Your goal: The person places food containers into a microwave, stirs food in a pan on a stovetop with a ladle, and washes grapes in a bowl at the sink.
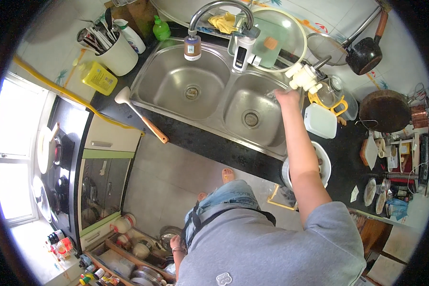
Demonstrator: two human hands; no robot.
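Observation:
My right hand (pixel 286 97) reaches over the right-hand basin of a stainless steel double sink (pixel 226 93), just below a white filter tap fitting (pixel 304 77). Its fingers are blurred, and a glint that may be water lies beside them. My left hand (pixel 176 243) hangs low at my side, near a glass lid (pixel 169 236) by an open drawer; its fingers are partly hidden. Under my right forearm, a white bowl (pixel 326 159) with brown items in it stands at the counter's edge. A spatula with a wooden handle (pixel 153 127) lies across the counter edge left of the sink.
A chrome swan-neck tap (pixel 214 4) arches over the sink. Left of it stand a utensil holder (pixel 118 55) and a yellow bottle (pixel 102 77). A white lidded box (pixel 320 121) and a yellow-handled jug (pixel 323 95) sit to the right. An open drawer (pixel 111 246) juts out low at left.

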